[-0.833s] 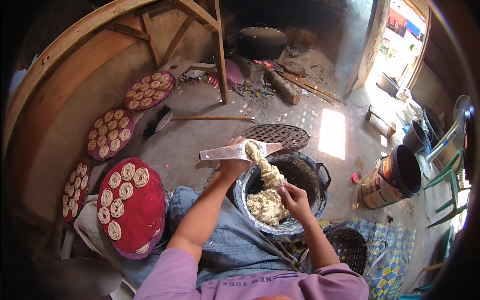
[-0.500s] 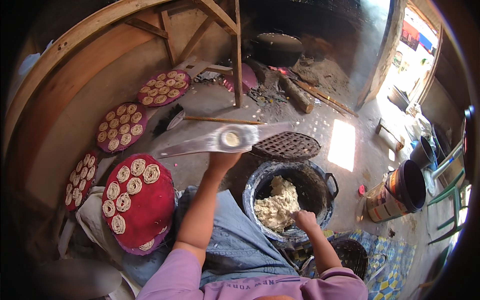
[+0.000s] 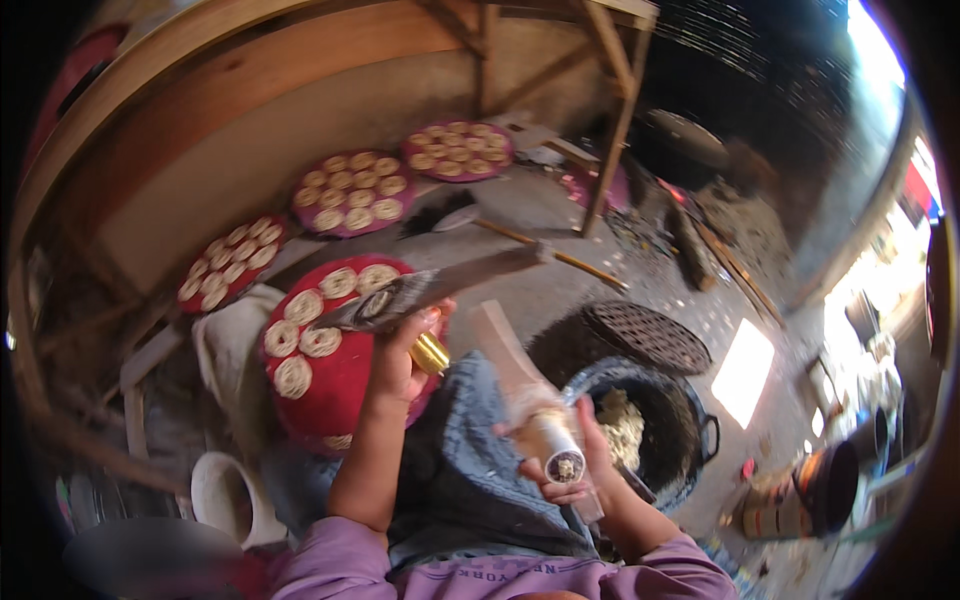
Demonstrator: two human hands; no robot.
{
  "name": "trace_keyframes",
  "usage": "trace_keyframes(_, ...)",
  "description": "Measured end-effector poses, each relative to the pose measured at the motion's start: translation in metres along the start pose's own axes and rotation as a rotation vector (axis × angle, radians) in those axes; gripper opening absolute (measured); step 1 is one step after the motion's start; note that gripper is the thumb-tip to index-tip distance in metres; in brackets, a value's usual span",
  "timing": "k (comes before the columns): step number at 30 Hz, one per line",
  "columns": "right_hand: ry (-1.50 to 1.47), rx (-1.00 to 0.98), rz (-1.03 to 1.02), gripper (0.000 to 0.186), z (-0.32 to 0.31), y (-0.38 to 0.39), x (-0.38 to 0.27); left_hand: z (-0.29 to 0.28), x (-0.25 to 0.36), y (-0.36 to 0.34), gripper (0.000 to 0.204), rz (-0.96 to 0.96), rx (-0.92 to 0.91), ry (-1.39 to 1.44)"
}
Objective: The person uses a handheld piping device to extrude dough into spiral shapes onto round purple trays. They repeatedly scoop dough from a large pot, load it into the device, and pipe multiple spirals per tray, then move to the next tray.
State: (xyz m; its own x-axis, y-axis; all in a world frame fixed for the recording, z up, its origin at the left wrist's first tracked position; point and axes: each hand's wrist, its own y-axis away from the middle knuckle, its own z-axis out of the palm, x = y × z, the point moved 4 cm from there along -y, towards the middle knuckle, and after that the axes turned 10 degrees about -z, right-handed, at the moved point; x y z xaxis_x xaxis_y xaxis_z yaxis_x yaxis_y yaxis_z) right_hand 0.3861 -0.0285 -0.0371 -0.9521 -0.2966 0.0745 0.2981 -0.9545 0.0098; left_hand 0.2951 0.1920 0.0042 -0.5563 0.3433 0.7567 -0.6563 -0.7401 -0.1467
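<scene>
My left hand [image 3: 398, 350] is wrapped round a press half, a long greyish bar [image 3: 450, 280] with a round opening at its middle and a gold cylinder [image 3: 431, 354] below. In my right hand [image 3: 592, 455] is the other half, a pale wooden bar [image 3: 505, 350] carrying a white tube-shaped plunger [image 3: 556, 436] with dough-like residue on its end. The two halves are apart. Behind the left hand a round red tray [image 3: 340, 395] bears several coiled noodle rosettes [image 3: 321, 339]. Beyond the right hand, pale dough [image 3: 622, 425] lies in a dark basin [image 3: 705, 405].
Several more rosette-covered trays [image 3: 355, 190] lean along the back wall. A woven dark lid [image 3: 650, 335] and a broom [image 3: 550, 255] are on the floor. At right stands a bucket [image 3: 800, 500]; a white container [image 3: 232, 500] is at lower left. A wooden post [image 3: 612, 150] rises beyond.
My right hand has left the dough in the basin and now holds the plunger half. The left-hand press half has come nearer and tilted, showing its gold cylinder. The view has swung left.
</scene>
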Motion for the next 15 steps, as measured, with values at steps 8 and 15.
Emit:
trace_keyframes(8, 1.665, 0.097, -0.722, 0.112, 0.064, -0.059, -0.030, -0.025, 0.035, 0.084, 0.038, 0.155, 0.015, -0.929)
trace_keyframes(15, 2.557, -0.449, -0.190, 0.091, 0.127, -0.096, 0.010, -0.028, 0.016, 0.119, 0.033, -0.142, -0.217, -0.956)
